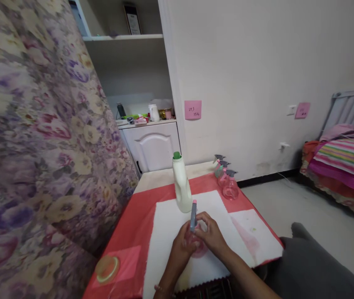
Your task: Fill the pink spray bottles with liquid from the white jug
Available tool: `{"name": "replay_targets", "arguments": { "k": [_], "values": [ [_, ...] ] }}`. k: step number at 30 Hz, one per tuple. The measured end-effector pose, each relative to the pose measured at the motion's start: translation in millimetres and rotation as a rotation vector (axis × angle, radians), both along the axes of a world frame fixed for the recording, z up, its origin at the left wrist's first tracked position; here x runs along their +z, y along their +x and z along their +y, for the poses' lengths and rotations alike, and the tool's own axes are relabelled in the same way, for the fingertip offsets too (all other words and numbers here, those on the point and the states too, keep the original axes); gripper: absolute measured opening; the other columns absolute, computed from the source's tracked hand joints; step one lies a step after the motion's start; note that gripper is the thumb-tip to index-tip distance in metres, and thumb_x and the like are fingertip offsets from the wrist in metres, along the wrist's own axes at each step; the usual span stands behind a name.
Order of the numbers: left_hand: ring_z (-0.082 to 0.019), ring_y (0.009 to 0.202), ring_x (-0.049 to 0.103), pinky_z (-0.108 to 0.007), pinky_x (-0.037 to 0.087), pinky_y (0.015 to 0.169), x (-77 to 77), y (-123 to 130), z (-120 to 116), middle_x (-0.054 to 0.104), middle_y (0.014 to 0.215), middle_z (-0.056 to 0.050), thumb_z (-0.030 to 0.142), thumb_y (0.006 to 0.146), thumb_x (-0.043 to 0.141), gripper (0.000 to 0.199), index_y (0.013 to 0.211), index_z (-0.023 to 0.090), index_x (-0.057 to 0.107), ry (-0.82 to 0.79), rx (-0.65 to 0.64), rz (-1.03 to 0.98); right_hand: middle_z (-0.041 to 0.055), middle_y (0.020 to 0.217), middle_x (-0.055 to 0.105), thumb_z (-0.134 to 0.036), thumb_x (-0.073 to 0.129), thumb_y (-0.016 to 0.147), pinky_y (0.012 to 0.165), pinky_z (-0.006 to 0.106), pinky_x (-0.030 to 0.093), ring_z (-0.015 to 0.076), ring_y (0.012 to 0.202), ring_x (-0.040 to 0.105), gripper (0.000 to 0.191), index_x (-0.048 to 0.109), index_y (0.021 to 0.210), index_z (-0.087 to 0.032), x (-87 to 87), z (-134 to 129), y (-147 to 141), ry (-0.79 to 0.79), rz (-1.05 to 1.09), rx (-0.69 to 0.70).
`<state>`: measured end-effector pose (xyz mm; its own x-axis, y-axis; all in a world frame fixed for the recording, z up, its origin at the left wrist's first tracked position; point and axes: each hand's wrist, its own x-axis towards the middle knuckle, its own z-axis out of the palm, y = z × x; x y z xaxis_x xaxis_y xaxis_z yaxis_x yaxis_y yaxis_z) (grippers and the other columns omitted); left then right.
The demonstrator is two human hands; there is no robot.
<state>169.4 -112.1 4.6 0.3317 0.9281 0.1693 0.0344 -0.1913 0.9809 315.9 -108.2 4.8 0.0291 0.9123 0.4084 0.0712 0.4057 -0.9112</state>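
A clear pink spray bottle [199, 248] with a grey spray head stands over the white cloth, near the table's front. My left hand [183, 245] is wrapped round the left side of its body. The fingers of my right hand [209, 232] are closed round the neck, just under the spray head. Behind the hands a tall pale green bottle [181, 187] with a green top stands upright on the white cloth [164, 232], apart from both hands.
Several pink spray bottles [230, 189] line the table's back right edge. A round lidded item [107, 268] lies at the front left of the red tablecloth [130, 232]. A floral curtain [40, 145] hangs left; a grey seat or cloth [313, 265] is at right.
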Motion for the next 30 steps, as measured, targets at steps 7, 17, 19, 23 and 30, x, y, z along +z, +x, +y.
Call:
{"name": "replay_targets", "arguments": {
  "k": [7, 17, 19, 23, 30],
  "values": [
    [-0.033, 0.123, 0.055, -0.045, 0.042, 0.106, -11.7, -1, 1, 0.06, 0.135, -0.011, 0.036, 0.066, 0.074, 0.068, 0.128, 0.02, 0.053, 0.015, 0.043, -0.014, 0.0031, 0.088, 0.065, -0.016, 0.061, 0.069, 0.084, 0.036, 0.045, 0.024, 0.09, 0.06, 0.019, 0.065, 0.087, -0.02, -2.6, -3, -7, -0.013, 0.031, -0.04],
    [-0.032, 0.127, 0.052, -0.046, 0.04, 0.109, -35.8, -3, 9, 0.055, 0.14, -0.012, 0.038, 0.067, 0.072, 0.073, 0.134, 0.02, 0.048, 0.043, 0.083, 0.001, 0.0034, 0.093, 0.064, -0.017, 0.06, 0.068, 0.089, 0.039, 0.045, 0.0249, 0.095, 0.059, 0.027, 0.067, 0.094, -0.021, -4.0, -6, -11, 0.002, 0.051, -0.065],
    [-0.033, 0.126, 0.053, -0.046, 0.042, 0.107, -43.5, -3, 9, 0.053, 0.141, -0.012, 0.037, 0.064, 0.073, 0.079, 0.136, 0.021, 0.045, 0.021, 0.11, -0.004, 0.0038, 0.1, 0.063, -0.018, 0.066, 0.065, 0.092, 0.039, 0.045, 0.0255, 0.1, 0.059, 0.039, 0.065, 0.104, -0.022, -11.0, -6, -10, -0.008, 0.059, -0.047],
    [-0.034, 0.126, 0.053, -0.045, 0.046, 0.103, -56.9, -7, 4, 0.048, 0.145, -0.017, 0.033, 0.061, 0.075, 0.089, 0.14, 0.017, 0.036, -0.03, 0.147, 0.048, 0.0054, 0.119, 0.059, -0.018, 0.079, 0.051, 0.103, 0.043, 0.041, 0.0282, 0.114, 0.055, 0.076, 0.056, 0.123, -0.025, -35.5, -7, -6, -0.058, 0.066, 0.0],
    [-0.032, 0.128, 0.052, -0.042, 0.04, 0.109, -67.6, -15, -2, 0.052, 0.142, -0.014, 0.038, 0.068, 0.069, 0.081, 0.139, 0.015, 0.038, 0.007, 0.263, 0.35, 0.0057, 0.126, 0.059, -0.016, 0.084, 0.047, 0.104, 0.045, 0.042, 0.0293, 0.118, 0.055, 0.087, 0.049, 0.126, -0.025, -62.0, -11, 1, -0.154, 0.059, 0.035]
  ]
}}
